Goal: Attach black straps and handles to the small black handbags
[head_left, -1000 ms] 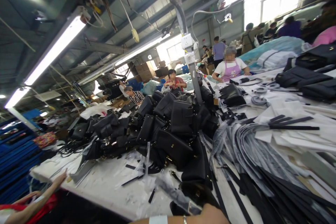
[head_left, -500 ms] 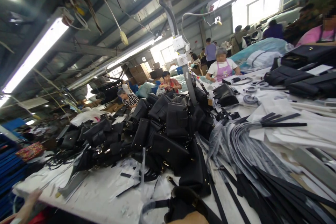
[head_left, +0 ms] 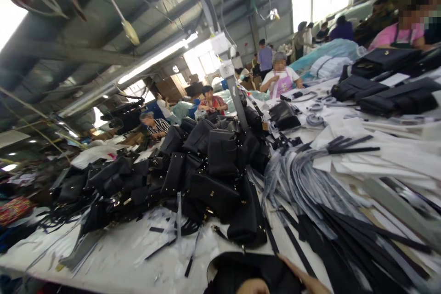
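A black handbag (head_left: 227,268) is at the bottom edge of the view, tilted, with its pale lining showing at the left rim. My left hand (head_left: 254,286) is against its near side; only a rounded part of the hand shows, and the frame cuts off the rest. Along the bag's right side lie the fingers of my right hand (head_left: 303,276), gripping its edge. Just beyond is a large heap of black handbags (head_left: 220,151) with gold-coloured fittings. Long black straps (head_left: 347,239), partly in clear plastic wrap, fan out to the right.
The white table (head_left: 113,264) carries plastic scraps and short black strips. White sheets (head_left: 382,156) and more black bags (head_left: 386,89) lie at the right. A slanted post (head_left: 237,101) with sockets rises behind the heap. Several co-workers sit farther back, one in a pink apron (head_left: 282,85).
My view has swung, so the scene sits farther left. The handbag is turned, and my right hand now shows on its right side. A hand at the table's left edge has left view.
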A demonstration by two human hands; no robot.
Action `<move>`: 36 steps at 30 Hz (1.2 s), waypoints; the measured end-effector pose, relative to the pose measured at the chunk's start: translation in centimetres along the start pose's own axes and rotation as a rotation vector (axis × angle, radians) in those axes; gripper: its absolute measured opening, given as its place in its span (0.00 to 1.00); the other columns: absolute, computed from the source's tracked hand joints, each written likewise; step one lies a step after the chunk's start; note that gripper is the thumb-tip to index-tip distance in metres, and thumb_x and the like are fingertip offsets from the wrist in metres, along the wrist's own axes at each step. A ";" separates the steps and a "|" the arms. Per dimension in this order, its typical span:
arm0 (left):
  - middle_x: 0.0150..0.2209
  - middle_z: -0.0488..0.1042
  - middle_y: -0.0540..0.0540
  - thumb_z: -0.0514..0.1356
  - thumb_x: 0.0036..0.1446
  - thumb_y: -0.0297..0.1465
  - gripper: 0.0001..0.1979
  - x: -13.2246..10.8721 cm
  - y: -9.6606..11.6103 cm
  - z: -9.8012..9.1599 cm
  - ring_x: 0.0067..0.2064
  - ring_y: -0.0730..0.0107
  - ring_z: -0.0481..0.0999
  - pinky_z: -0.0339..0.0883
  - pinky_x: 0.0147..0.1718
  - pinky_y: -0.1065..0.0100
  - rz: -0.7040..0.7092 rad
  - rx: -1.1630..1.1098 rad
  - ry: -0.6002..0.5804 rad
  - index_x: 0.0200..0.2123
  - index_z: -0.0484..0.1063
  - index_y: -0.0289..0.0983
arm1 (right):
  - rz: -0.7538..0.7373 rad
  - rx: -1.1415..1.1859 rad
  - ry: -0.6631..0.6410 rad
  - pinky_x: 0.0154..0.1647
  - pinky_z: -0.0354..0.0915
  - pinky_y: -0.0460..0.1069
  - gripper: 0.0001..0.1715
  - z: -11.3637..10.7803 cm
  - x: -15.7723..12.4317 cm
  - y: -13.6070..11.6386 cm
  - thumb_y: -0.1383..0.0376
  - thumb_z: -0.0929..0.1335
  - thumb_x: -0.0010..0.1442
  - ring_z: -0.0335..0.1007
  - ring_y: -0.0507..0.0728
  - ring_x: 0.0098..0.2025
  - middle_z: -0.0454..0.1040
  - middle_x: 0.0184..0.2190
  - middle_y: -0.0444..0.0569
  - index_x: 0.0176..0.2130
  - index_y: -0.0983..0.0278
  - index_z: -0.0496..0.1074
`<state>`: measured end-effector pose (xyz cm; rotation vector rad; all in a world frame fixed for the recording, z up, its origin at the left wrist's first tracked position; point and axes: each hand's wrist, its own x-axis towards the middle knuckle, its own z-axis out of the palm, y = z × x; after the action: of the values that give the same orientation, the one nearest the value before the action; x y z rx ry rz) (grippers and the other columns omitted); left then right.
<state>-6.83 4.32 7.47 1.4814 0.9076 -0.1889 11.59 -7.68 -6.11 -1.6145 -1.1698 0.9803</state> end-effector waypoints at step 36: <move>0.34 0.78 0.43 0.62 0.54 0.38 0.16 1.4 -1.6 0.0 0.34 0.64 0.77 0.68 0.37 0.66 0.068 0.157 -0.123 0.42 0.73 0.32 | 0.001 -0.027 0.111 0.49 0.62 0.53 0.10 0.0 -2.0 -4.0 0.59 0.70 0.58 0.70 0.58 0.42 0.76 0.36 0.48 0.38 0.61 0.74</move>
<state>-6.85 4.72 5.39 1.6246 0.7567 -0.3035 10.06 -8.93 -2.17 -1.6695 -1.1113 0.8669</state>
